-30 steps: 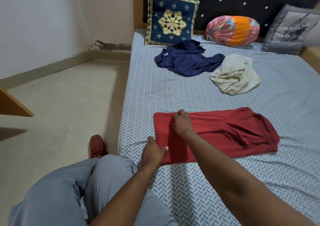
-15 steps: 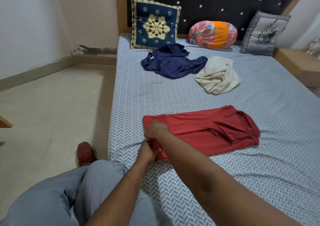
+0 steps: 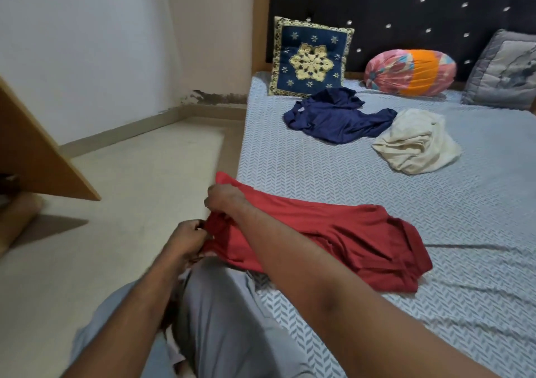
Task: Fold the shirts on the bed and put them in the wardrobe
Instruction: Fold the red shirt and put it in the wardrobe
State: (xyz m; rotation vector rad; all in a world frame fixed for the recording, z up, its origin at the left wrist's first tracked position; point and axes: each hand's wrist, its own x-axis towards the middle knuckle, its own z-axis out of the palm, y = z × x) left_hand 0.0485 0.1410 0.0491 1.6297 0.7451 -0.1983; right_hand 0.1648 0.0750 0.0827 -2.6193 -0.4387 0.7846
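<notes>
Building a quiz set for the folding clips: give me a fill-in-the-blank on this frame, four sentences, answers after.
1. The left hand and right hand both grip the ____ shirt.
2. Farther up the bed, ____ more shirts lie crumpled.
3. The cream shirt lies to the picture's ____ of the navy shirt.
4. The round bolster at the headboard is pink and ____.
Missing words: red; two; right; orange.
</notes>
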